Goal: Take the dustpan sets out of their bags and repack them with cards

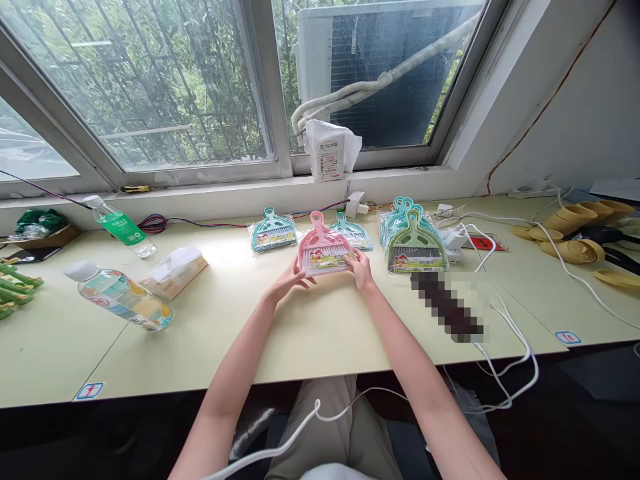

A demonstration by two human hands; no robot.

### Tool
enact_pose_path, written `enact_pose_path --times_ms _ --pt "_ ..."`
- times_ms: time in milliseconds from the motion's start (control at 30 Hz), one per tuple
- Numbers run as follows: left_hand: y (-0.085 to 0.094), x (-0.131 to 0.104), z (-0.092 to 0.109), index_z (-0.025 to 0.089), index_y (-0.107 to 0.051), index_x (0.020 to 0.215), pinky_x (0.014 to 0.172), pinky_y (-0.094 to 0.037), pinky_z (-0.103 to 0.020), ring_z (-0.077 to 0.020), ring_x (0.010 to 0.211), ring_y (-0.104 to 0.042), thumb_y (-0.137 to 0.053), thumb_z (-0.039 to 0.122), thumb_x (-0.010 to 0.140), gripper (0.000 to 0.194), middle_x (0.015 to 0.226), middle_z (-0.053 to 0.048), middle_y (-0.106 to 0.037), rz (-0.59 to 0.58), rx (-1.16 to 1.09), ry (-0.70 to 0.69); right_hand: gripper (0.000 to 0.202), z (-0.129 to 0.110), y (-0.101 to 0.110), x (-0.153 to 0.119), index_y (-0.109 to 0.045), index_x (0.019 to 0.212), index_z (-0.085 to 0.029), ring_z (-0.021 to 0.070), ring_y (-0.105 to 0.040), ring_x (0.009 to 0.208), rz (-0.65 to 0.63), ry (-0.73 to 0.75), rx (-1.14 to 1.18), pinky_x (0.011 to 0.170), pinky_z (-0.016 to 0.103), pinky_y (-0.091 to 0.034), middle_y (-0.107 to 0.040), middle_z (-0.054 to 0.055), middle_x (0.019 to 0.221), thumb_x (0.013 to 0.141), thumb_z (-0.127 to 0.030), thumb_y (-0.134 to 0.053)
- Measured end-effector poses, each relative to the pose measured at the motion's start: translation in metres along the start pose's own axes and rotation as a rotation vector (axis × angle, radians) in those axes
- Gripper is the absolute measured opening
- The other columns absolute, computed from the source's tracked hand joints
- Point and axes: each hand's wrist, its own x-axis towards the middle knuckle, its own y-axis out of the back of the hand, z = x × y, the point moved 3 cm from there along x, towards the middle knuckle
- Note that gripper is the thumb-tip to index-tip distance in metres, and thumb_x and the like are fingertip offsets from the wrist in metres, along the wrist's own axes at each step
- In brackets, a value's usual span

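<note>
Pink dustpan (326, 248) | teal dustpans (274, 233) behind | green dustpan (417, 248) right

From here I get one feed — a head-worn camera above the near side of the pale-yellow table (320, 333), facing forward and down, close enough to include the wearer's lap (325, 427) before it and the metal-framed window (200, 87) beyond.
</note>
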Motion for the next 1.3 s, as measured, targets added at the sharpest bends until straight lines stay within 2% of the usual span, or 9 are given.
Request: enact_pose_path --times_ms 100,267,367,467,600,700,833,1067,1300 --pt "-0.001 0.005 -0.007 0.026 -0.026 0.144 0.057 -0.051 -0.024 -0.0196 0.077 -0.068 -0.078 0.033 0.064 0.095 0.115 -0.014 -0.063 0.084 0.109 -0.042 0.046 -0.004 0.004 -0.002 -0.055 0.100 -0.020 0.0181 -0.061 0.077 0.074 0.000 0.011 0.064 0.028 -0.050 -0.066 0.002 0.089 0.056 -0.028 -0.068" --pt "0.008 0.015 -0.020 0.015 -0.050 0.124 0.049 -0.045 -0.025 -0.0142 0.052 -0.061 -0.060 0.045 0.077 0.056 0.089 -0.009 -0.068 0.373 0.210 -0.018 0.040 -0.005 -0.004 -0.009 -0.051 0.092 -0.023 0.0183 -0.061 0.077 -0.007 -0.020 -0.003 0.065 0.028 -0.048 -0.064 0.000 0.085 0.056 -0.027 -0.069" --pt "0.024 0.015 -0.016 0.018 -0.056 0.119 0.069 -0.053 -0.034 -0.0232 0.078 -0.067 -0.060 0.047 0.076 0.052 0.101 -0.011 -0.068 0.348 0.339 -0.038 0.040 -0.004 -0.005 -0.010 -0.050 0.091 -0.023 0.0186 -0.061 0.079 -0.012 -0.002 0.009 0.066 0.028 -0.048 -0.064 0.000 0.085 0.056 -0.028 -0.069" --pt "0.056 0.009 -0.006 0.025 -0.058 0.120 0.102 -0.037 -0.049 -0.0325 0.127 -0.043 -0.074 0.044 0.065 0.060 0.134 -0.011 -0.053 0.395 0.693 -0.153 0.042 -0.003 0.003 -0.006 -0.050 0.090 -0.022 0.0180 -0.061 0.077 0.065 -0.025 0.039 0.063 0.027 -0.047 -0.063 -0.001 0.081 0.054 -0.027 -0.070" --pt "0.122 -0.002 -0.006 0.025 -0.052 0.128 0.108 -0.011 -0.063 -0.0364 0.141 -0.014 -0.080 0.031 0.060 0.073 0.152 -0.010 -0.029 0.820 1.087 -0.018 0.043 -0.001 0.011 0.002 -0.048 0.088 -0.023 0.0163 -0.062 0.074 0.148 -0.056 0.134 0.058 0.024 -0.046 -0.063 -0.002 0.082 0.051 -0.024 -0.070" --pt "0.163 -0.001 -0.014 0.020 -0.063 0.113 0.109 -0.028 -0.048 -0.0301 0.131 -0.039 -0.069 0.032 0.072 0.043 0.138 -0.012 -0.049 0.983 0.993 0.049 0.045 0.001 0.009 0.003 -0.048 0.088 -0.024 0.0161 -0.062 0.074 0.134 -0.070 0.152 0.056 0.023 -0.046 -0.063 -0.002 0.083 0.050 -0.025 -0.071" --pt "0.190 0.010 -0.016 0.019 -0.070 0.088 0.092 -0.046 -0.032 -0.0218 0.097 -0.064 -0.059 0.032 0.079 0.019 0.107 -0.008 -0.068 1.048 0.877 0.055 0.045 0.002 0.001 -0.002 -0.050 0.090 -0.024 0.0188 -0.063 0.075 0.079 -0.040 0.077 0.058 0.026 -0.047 -0.064 0.000 0.083 0.052 -0.031 -0.073" --pt "0.201 0.013 -0.019 0.018 -0.066 0.085 0.084 -0.048 -0.032 -0.0183 0.076 -0.067 -0.062 0.032 0.075 0.018 0.106 -0.009 -0.068 1.172 0.821 0.061 0.044 0.016 -0.030 -0.007 -0.050 0.094 -0.023 0.0212 -0.064 0.084 -0.032 0.022 0.000 0.069 0.031 -0.051 -0.066 0.004 0.091 0.058 -0.034 -0.072" --pt "0.203 0.012 -0.025 0.019 -0.053 0.106 0.061 -0.050 -0.025 -0.0147 0.063 -0.067 -0.060 0.029 0.077 0.032 0.094 -0.006 -0.070 1.107 0.583 0.106 0.039 0.036 -0.115 0.045 -0.046 0.103 -0.022 0.0199 -0.064 0.091 -0.086 0.072 -0.096 0.078 0.034 -0.052 -0.065 0.006 0.099 0.067 -0.025 -0.061"
